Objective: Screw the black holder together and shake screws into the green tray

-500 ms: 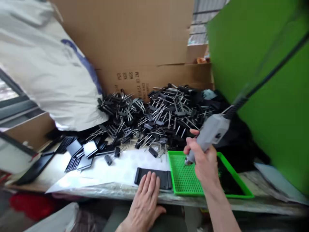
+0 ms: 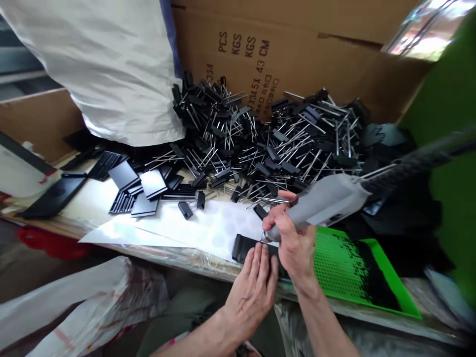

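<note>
My left hand (image 2: 253, 292) lies with its fingers pressed on a black plastic block (image 2: 243, 249) at the table's front edge. My right hand (image 2: 293, 238) grips a grey corded handheld tool (image 2: 323, 201). The tool's narrow tip is at the block's right end, and my fingers hide part of it. To the right lies a green perforated tray (image 2: 344, 263), its far half covered in black. A white sheet (image 2: 208, 230) lies beside the block. Behind it rises a heap of black parts with metal pins (image 2: 253, 144).
Flat black plates (image 2: 143, 183) lie on the table left of the heap. Cardboard (image 2: 282, 49) stands behind it, and a large white sack (image 2: 104, 64) leans at the back left. A green panel (image 2: 449, 99) rises on the right. White plastic bags (image 2: 74, 302) lie below the table.
The view has tilted down and swung. The tool has moved left from above the green tray to the block. My left hand has shifted from the block's near edge onto its right part.
</note>
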Tool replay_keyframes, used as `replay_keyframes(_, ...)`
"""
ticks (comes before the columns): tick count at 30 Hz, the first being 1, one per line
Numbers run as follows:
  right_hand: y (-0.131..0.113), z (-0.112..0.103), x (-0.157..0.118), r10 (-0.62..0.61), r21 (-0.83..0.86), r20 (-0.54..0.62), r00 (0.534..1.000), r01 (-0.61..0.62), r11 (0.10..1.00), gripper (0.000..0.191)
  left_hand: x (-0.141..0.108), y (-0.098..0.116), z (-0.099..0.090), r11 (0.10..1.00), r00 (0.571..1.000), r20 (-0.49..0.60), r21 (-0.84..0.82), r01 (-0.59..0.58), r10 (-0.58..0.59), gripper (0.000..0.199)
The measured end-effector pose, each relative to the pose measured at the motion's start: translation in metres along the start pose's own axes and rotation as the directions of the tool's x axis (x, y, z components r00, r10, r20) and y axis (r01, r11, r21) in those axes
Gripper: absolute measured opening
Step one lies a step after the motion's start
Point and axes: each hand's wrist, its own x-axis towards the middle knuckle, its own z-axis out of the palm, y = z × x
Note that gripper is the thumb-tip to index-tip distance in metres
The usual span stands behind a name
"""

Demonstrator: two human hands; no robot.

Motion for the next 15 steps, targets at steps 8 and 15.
replay_keyframes(8, -0.03, -0.077, 0.028, -0.14, -0.149, -0.218, 0.966, 0.109, 0.983, 0.036, -0.002, -0.008, 0.0, 0.99, 0.995, -0.099, -0.139, -0.032, 0.018, 0.069)
replay_keyframes(15, -0.024, -0.162, 0.028, -0.179, -0.253, -0.462, 0.869, 0.064, 0.965, 0.038, 0.003, -0.016, 0.013, 0.979, 0.986, -0.156, -0.186, -0.088, 0.06, 0.076)
